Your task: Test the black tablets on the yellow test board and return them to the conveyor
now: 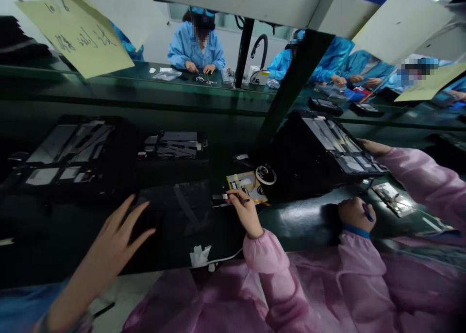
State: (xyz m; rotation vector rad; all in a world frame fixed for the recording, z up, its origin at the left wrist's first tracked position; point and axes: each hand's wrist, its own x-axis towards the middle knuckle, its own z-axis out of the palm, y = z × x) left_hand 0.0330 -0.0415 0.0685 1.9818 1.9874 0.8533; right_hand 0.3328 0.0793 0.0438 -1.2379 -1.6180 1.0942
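My left hand (118,236) has its fingers spread, beside the left end of a flat black panel (174,207) with a strip of clear tape across it. Whether the fingertips touch the panel I cannot tell. My right hand (247,214), in a pink sleeve, is pinched around a thin dark tool (241,197). It is at the panel's right end, by a small part with a pale face (219,197). Behind this hand lie a yellow-edged card (240,180) and a round white-rimmed roll (267,174).
Stacked black device casings (69,148) stand at the left, another stack (324,148) at the right. One open casing (178,143) lies between them. At the right, a pink-sleeved co-worker's hand (357,215) holds a pen. White tissue (200,256) lies at the front edge.
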